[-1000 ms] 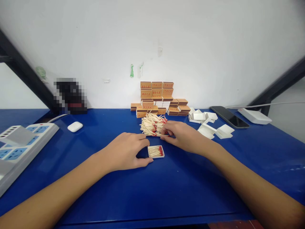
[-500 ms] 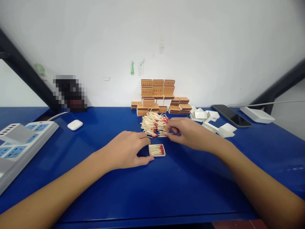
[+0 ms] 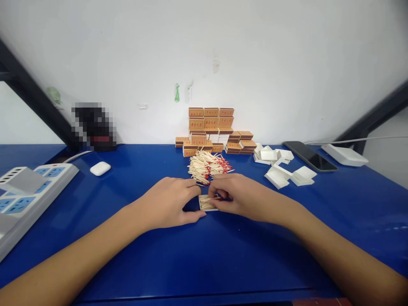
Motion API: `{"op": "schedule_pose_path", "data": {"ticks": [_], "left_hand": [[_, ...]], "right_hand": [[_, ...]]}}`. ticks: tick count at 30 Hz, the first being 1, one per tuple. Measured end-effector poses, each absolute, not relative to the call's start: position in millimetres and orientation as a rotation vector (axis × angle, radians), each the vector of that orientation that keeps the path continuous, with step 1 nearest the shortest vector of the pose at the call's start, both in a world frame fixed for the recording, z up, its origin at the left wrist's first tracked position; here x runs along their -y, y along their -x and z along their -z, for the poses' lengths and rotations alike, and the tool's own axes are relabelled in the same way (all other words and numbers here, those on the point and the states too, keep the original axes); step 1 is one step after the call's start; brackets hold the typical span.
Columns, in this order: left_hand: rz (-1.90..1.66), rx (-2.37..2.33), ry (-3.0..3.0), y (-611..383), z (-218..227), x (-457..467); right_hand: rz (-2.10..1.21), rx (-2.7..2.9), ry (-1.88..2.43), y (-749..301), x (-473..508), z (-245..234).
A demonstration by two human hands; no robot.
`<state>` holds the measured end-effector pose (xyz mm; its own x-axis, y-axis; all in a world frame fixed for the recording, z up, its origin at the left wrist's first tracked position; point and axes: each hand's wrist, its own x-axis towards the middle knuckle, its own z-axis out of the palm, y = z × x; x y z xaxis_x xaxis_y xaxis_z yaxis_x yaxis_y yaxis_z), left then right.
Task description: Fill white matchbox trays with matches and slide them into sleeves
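A small white matchbox tray (image 3: 202,208) with matches in it lies flat on the blue table. My left hand (image 3: 172,199) rests at its left end, thumb at the near corner and index finger at the far corner, holding it. Over the tray's right part is my right hand (image 3: 236,193), thumb and fingertips pinched on matches that are mostly hidden by the fingers. Just beyond both hands lies a loose pile of red-tipped matches (image 3: 205,165). My right hand covers the tray's right end.
Behind the pile stand stacked matchboxes (image 3: 204,123) against the wall. Several white trays (image 3: 277,175) lie at the right, near a phone (image 3: 310,156) and a white box (image 3: 344,155). At left are a white earbud case (image 3: 100,168) and a power strip (image 3: 52,187).
My right hand has moved left and nearer, from the match pile's right side to over the tray, bringing matches. My left hand stays by the tray.
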<state>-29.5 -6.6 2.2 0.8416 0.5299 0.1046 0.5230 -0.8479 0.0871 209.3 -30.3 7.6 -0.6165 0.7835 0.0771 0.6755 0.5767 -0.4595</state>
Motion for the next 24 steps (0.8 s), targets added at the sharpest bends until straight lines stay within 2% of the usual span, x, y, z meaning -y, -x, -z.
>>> {"op": "schedule_pose_path", "data": {"ticks": [12,16,24], "left_hand": [[-0.188,-0.864,-2.938,29.1,-3.5,6.5],[-0.187,-0.871,-2.941,28.5,-4.2,6.5],[-0.181,-0.859,-2.946,29.5,-4.5,6.7]], "right_hand": [[-0.44,2.455,1.278,-230.4,20.5,-19.5],[-0.289,2.462,1.432,-241.2,10.2,-14.5],[-0.269,2.531,1.458,-238.2,4.7,-2.5]]}}
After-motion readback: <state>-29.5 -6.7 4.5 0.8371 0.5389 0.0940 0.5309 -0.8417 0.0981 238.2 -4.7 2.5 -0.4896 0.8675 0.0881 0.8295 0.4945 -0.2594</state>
